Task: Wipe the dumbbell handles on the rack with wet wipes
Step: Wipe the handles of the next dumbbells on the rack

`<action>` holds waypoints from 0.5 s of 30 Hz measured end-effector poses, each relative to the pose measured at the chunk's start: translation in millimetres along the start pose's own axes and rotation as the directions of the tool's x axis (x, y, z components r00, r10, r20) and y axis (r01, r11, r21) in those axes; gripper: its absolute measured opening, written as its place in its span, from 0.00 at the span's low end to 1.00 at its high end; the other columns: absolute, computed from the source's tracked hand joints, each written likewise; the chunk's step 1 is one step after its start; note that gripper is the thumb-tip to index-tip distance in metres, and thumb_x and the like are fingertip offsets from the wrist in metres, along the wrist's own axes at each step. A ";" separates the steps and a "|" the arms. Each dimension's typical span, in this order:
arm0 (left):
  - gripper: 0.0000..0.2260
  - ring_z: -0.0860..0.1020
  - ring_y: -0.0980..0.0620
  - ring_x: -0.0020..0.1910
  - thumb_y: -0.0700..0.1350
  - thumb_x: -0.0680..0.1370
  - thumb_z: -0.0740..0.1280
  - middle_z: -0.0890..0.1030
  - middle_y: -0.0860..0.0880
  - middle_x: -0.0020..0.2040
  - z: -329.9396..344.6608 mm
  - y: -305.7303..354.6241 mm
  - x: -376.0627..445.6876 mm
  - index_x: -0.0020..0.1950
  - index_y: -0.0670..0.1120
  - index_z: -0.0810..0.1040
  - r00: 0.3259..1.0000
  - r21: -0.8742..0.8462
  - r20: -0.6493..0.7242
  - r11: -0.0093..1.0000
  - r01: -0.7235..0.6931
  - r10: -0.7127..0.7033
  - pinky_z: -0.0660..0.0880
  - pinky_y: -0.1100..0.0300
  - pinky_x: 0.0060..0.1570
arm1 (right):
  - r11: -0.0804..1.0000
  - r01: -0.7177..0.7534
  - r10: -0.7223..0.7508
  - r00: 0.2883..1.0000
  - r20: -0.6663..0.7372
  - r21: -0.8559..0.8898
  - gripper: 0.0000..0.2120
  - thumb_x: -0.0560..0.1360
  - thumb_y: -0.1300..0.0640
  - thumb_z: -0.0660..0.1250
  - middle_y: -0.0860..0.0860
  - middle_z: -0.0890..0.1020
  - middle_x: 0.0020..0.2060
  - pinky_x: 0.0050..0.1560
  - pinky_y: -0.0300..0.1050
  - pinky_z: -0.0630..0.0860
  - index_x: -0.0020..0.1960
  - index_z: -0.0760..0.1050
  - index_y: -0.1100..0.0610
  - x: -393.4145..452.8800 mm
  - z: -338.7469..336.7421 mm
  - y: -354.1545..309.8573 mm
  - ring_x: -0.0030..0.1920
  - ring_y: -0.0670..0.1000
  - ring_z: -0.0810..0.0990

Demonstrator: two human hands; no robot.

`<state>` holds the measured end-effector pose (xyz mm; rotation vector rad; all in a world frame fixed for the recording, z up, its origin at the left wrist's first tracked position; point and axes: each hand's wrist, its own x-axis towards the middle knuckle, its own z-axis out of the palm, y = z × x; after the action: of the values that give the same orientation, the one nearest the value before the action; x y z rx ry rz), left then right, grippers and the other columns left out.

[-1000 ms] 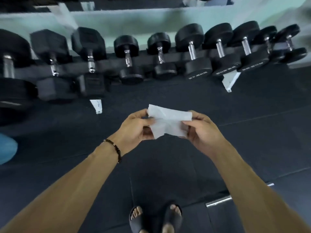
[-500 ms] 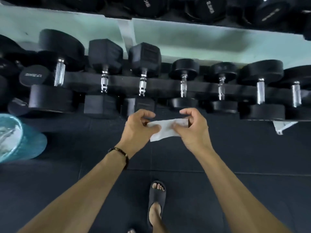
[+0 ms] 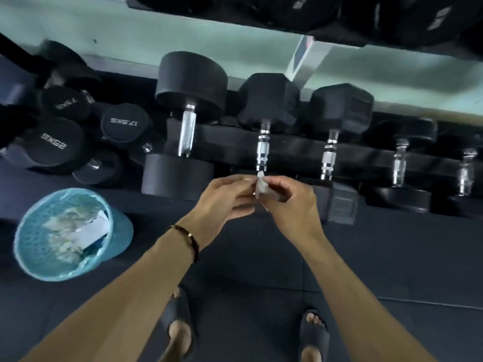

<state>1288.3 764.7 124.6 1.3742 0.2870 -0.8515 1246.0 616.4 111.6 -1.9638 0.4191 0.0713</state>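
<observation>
Pinching a scrunched wet wipe (image 3: 261,185) between both hands, I have my left hand (image 3: 224,198) and right hand (image 3: 292,202) drawn close together, fingers curled onto it from either side. It sits low before the rack (image 3: 287,150), just beneath the chrome handle (image 3: 262,150) of a hex dumbbell (image 3: 269,103). A blue mesh basket (image 3: 34,246) of used wipes stands on the floor to my left.

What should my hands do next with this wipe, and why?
Probably bring the wet wipe up onto the chrome handle just above it. Both the left hand and right hand pinch it folded small, not yet touching any handle.
</observation>
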 end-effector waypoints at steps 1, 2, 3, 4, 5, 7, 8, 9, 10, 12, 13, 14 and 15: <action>0.13 0.82 0.51 0.57 0.45 0.84 0.59 0.84 0.48 0.57 -19.5 2.4 0.8 0.63 0.45 0.80 1.000 0.026 0.021 1.000 -0.001 0.001 0.77 0.51 0.61 | 1.000 -0.009 0.009 1.000 -0.016 0.009 0.09 0.75 0.58 0.72 0.43 0.85 0.47 0.48 0.38 0.80 0.55 0.83 0.51 5.2 18.5 -4.3 0.48 0.41 0.83; 0.12 0.82 0.52 0.57 0.44 0.84 0.60 0.84 0.49 0.57 -37.1 4.4 2.2 0.63 0.46 0.80 0.999 0.044 0.038 0.999 0.001 -0.003 0.77 0.50 0.61 | 1.000 -0.024 0.024 0.999 -0.026 0.019 0.09 0.76 0.58 0.72 0.43 0.85 0.46 0.47 0.38 0.80 0.55 0.83 0.51 9.9 35.9 -7.7 0.47 0.41 0.83; 0.12 0.82 0.52 0.57 0.44 0.84 0.60 0.84 0.49 0.56 -49.7 6.3 2.8 0.62 0.46 0.81 0.999 0.061 0.047 0.998 0.003 -0.006 0.77 0.50 0.61 | 0.999 -0.039 0.039 0.999 -0.033 0.027 0.09 0.75 0.58 0.72 0.43 0.85 0.44 0.45 0.38 0.80 0.55 0.83 0.51 12.9 48.7 -11.4 0.45 0.41 0.83; 0.11 0.82 0.53 0.57 0.44 0.83 0.61 0.85 0.49 0.56 -64.3 9.1 6.0 0.61 0.46 0.81 0.998 0.084 0.055 0.996 -0.001 -0.004 0.77 0.50 0.61 | 0.998 -0.055 0.057 0.998 -0.038 0.040 0.08 0.75 0.58 0.72 0.44 0.85 0.43 0.43 0.37 0.80 0.54 0.83 0.51 18.9 63.6 -14.6 0.44 0.41 0.84; 0.10 0.83 0.53 0.56 0.45 0.83 0.62 0.85 0.49 0.55 -75.1 10.9 9.1 0.59 0.47 0.82 0.998 0.109 0.059 0.994 -0.017 0.011 0.78 0.51 0.60 | 0.996 -0.071 0.074 0.996 -0.042 0.059 0.07 0.75 0.59 0.72 0.44 0.85 0.41 0.41 0.36 0.80 0.52 0.83 0.51 24.1 74.2 -18.1 0.42 0.41 0.84; 0.08 0.83 0.53 0.54 0.44 0.81 0.65 0.85 0.51 0.52 -100.1 13.7 21.9 0.55 0.50 0.83 0.994 0.184 0.025 0.977 -0.109 0.106 0.79 0.54 0.56 | 0.994 -0.078 0.082 0.995 -0.050 0.074 0.04 0.74 0.59 0.72 0.45 0.85 0.39 0.39 0.33 0.78 0.47 0.84 0.52 43.1 96.4 -21.7 0.41 0.41 0.83; 0.07 0.83 0.54 0.53 0.43 0.80 0.66 0.85 0.53 0.51 -113.6 13.4 32.0 0.54 0.50 0.83 0.979 0.284 -0.026 0.941 -0.185 0.200 0.79 0.56 0.55 | 0.996 -0.069 0.073 0.995 -0.064 0.061 0.04 0.74 0.59 0.72 0.44 0.85 0.38 0.40 0.34 0.78 0.45 0.84 0.51 55.2 107.4 -21.4 0.40 0.41 0.83; 0.06 0.82 0.56 0.53 0.43 0.80 0.67 0.85 0.54 0.50 -126.9 12.0 44.1 0.53 0.50 0.83 0.946 0.427 -0.084 0.869 -0.248 0.312 0.78 0.58 0.55 | 0.997 -0.061 0.065 0.995 -0.077 0.048 0.05 0.74 0.59 0.72 0.44 0.85 0.38 0.40 0.35 0.78 0.44 0.84 0.50 68.7 118.0 -19.5 0.40 0.41 0.83; 0.06 0.81 0.57 0.53 0.44 0.79 0.68 0.84 0.55 0.51 -139.2 10.1 56.9 0.54 0.50 0.83 0.897 0.585 -0.135 0.765 -0.270 0.420 0.77 0.61 0.55 | 0.998 -0.053 0.057 0.994 -0.088 0.043 0.05 0.74 0.59 0.72 0.45 0.85 0.38 0.38 0.35 0.78 0.43 0.84 0.50 82.5 127.8 -16.5 0.39 0.41 0.83; 0.08 0.78 0.52 0.54 0.48 0.78 0.67 0.82 0.52 0.51 -161.7 5.9 82.9 0.54 0.49 0.82 0.782 0.801 -0.225 0.567 -0.191 0.581 0.74 0.56 0.57 | 1.000 -0.015 0.017 0.995 -0.095 0.019 0.04 0.75 0.59 0.72 0.44 0.84 0.40 0.35 0.29 0.75 0.45 0.84 0.52 109.7 147.2 -8.4 0.40 0.39 0.82; 0.11 0.77 0.49 0.54 0.52 0.77 0.66 0.82 0.51 0.51 -172.0 3.1 96.1 0.54 0.49 0.82 0.751 0.839 -0.256 0.525 -0.139 0.609 0.73 0.51 0.59 | 1.000 0.019 -0.021 0.995 -0.103 -0.015 0.04 0.75 0.60 0.72 0.44 0.84 0.41 0.37 0.26 0.73 0.46 0.84 0.53 123.0 155.8 -5.8 0.41 0.35 0.80; 0.16 0.77 0.47 0.54 0.56 0.76 0.63 0.82 0.50 0.51 -181.4 0.0 108.7 0.55 0.49 0.82 0.744 0.855 -0.277 0.510 -0.098 0.608 0.72 0.47 0.61 | 0.997 0.056 -0.062 0.992 -0.114 -0.056 0.04 0.75 0.60 0.71 0.42 0.82 0.41 0.39 0.24 0.71 0.47 0.84 0.54 137.5 163.9 -3.0 0.42 0.31 0.79; 0.20 0.76 0.47 0.55 0.60 0.74 0.60 0.81 0.50 0.51 -190.0 -4.0 121.2 0.55 0.49 0.81 0.751 0.858 -0.289 0.508 -0.071 0.593 0.71 0.45 0.62 | 0.992 0.092 -0.103 0.986 -0.130 -0.088 0.04 0.76 0.60 0.71 0.41 0.81 0.40 0.40 0.22 0.69 0.47 0.84 0.55 153.8 172.2 -1.2 0.41 0.29 0.77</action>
<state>1423.2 898.2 2.9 2.4842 0.0146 -0.1420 1414.4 731.3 3.2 -2.0741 0.4117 -0.1088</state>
